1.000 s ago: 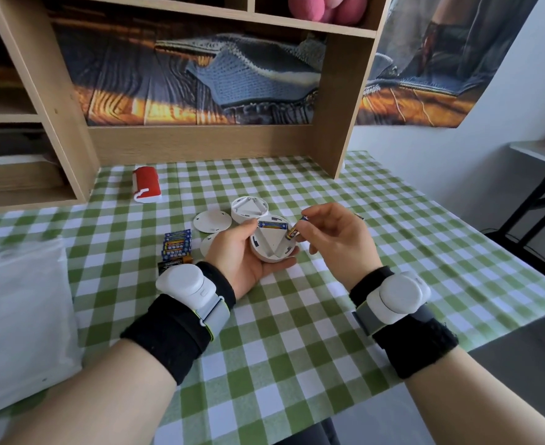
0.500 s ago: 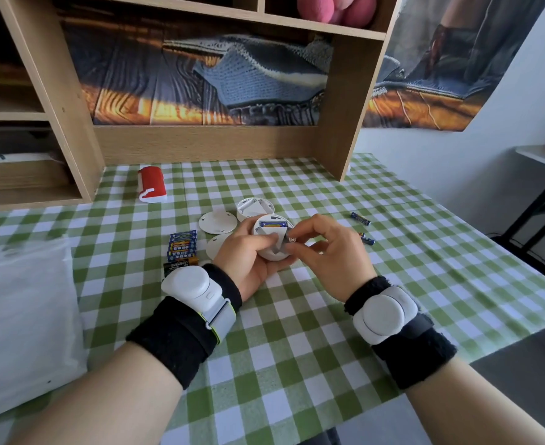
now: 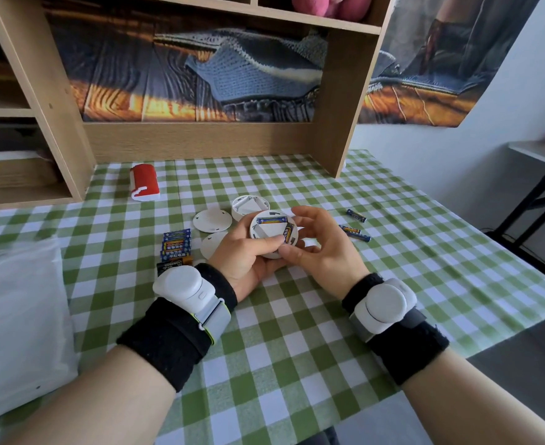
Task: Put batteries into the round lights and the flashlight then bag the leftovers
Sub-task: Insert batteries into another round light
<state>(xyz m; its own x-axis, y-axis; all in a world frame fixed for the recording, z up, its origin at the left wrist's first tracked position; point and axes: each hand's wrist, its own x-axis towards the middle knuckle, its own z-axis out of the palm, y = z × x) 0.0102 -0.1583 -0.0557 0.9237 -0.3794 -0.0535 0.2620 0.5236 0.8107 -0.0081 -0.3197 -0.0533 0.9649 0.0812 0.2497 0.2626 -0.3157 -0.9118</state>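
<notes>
A round light (image 3: 272, 234) is held open side up in the left hand (image 3: 248, 261), whose fingers are curled round its rim. A second battery, which a second ago was pinched in the right hand (image 3: 321, 248) just beside the light, is now seen lying in the slot nearest that hand, next to the battery already seated at the far side. The right hand's fingers are curved about the near edge of the light, its thumb (image 3: 289, 250) laid against the rim; whether anything is being pinched there cannot be told. By this reading one slot is yet to be filled before the cover is refitted.

Beyond the left hand lie a second open light (image 3: 250, 205) and two loose covers (image 3: 211, 220), and to its left a pack of batteries (image 3: 175, 247). Further off, past that pack, is a red flashlight (image 3: 144, 183). Right of the right hand, three loose batteries (image 3: 355, 215) rest on the desk (image 3: 425, 252).

The third slot is partly hidden by the left thumb, so its contents cannot be made out. A white bag (image 3: 17, 316) is cut off at the left edge.
</notes>
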